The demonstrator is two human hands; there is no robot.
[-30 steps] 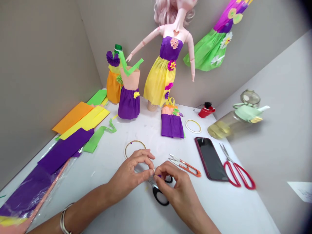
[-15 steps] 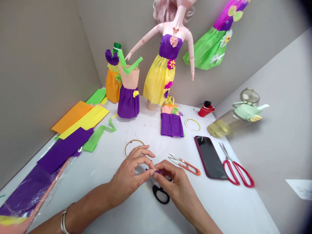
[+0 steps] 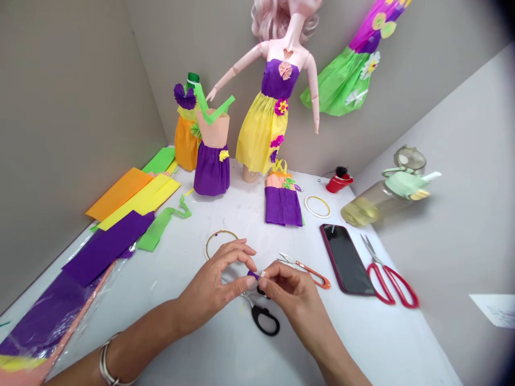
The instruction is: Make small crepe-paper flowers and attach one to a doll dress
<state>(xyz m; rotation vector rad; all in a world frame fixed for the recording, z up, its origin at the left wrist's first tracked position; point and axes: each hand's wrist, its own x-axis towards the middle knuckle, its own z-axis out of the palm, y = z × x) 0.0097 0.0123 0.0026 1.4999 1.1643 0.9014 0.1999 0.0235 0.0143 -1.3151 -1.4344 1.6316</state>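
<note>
A small piece of purple paper [image 3: 254,275] with a white bit at its end is pinched between the thumb and forefinger of my right hand [image 3: 295,289]. Close by on the left, my left hand [image 3: 219,273] has its thumb and forefinger apart, their tips beside the purple piece. Beneath the hands lie black-handled scissors [image 3: 266,321], partly covered by my fingers. Just behind my left hand is a thin tape roll [image 3: 207,247]. Orange thread snips [image 3: 311,273] rest beyond my right hand.
Folded coloured paper [image 3: 108,241] covers the left side. A doll [image 3: 263,128] and paper dresses [image 3: 212,169] stand at the back. To the right are a phone [image 3: 348,260], red-handled scissors [image 3: 392,284], a bottle [image 3: 374,201], another tape roll [image 3: 306,206] and a small red bucket [image 3: 339,184].
My left thumb and forefinger have come apart from their pinch. My right hand has shifted slightly and still holds the purple piece, with a white bit now showing at its fingertips.
</note>
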